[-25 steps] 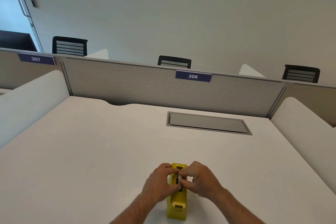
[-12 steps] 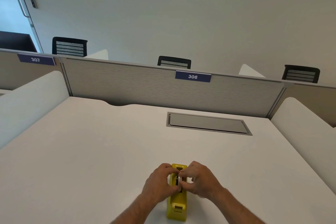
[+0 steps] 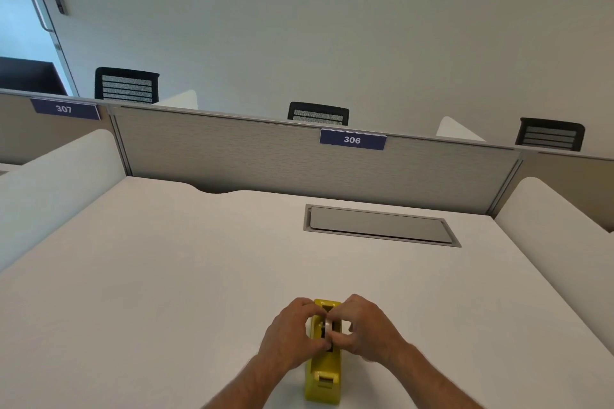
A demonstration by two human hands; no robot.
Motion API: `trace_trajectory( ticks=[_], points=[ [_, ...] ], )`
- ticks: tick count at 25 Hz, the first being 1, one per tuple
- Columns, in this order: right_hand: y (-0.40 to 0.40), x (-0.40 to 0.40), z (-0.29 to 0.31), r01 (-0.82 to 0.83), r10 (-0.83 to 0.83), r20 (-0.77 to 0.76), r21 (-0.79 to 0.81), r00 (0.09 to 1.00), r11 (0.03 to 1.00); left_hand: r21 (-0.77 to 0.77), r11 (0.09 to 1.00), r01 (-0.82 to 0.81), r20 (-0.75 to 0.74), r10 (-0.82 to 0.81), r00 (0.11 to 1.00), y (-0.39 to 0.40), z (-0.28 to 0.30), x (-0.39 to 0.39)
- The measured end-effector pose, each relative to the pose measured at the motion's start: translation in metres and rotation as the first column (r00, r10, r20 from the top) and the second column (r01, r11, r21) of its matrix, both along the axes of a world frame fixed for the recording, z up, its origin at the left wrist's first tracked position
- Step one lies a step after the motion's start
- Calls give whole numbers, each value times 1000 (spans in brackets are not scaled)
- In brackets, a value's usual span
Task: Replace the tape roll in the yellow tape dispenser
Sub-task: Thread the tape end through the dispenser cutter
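Observation:
The yellow tape dispenser (image 3: 324,375) stands lengthwise on the white desk (image 3: 166,276) near its front edge, with the cutter end toward me. My left hand (image 3: 292,332) presses against its left side. My right hand (image 3: 365,329) is on its right side. Fingers of both hands pinch a small clear tape roll (image 3: 329,324) sitting in the dispenser's open top slot. Most of the roll is hidden by my fingers.
A grey recessed cable hatch (image 3: 378,226) lies in the desk behind the dispenser. A grey partition (image 3: 232,149) with label 306 closes the back; white side dividers (image 3: 548,229) flank the desk. Black chair backs (image 3: 126,85) show beyond.
My fingers have shifted slightly on the roll, which now shows a bit more in the slot. The dispenser has not moved.

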State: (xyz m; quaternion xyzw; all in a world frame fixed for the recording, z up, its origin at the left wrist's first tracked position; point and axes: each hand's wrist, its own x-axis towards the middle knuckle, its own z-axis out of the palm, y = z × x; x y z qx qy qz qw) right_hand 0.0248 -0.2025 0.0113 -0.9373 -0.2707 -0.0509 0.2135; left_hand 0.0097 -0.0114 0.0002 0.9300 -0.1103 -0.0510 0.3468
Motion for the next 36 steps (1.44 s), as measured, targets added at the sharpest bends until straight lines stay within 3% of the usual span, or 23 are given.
trace_trajectory(
  ticks=[36],
  points=[
    [-4,6,-1,-8,10,-54,28,998,1000,43,999,5,28,-6,1000,-3,-4,3]
  ],
)
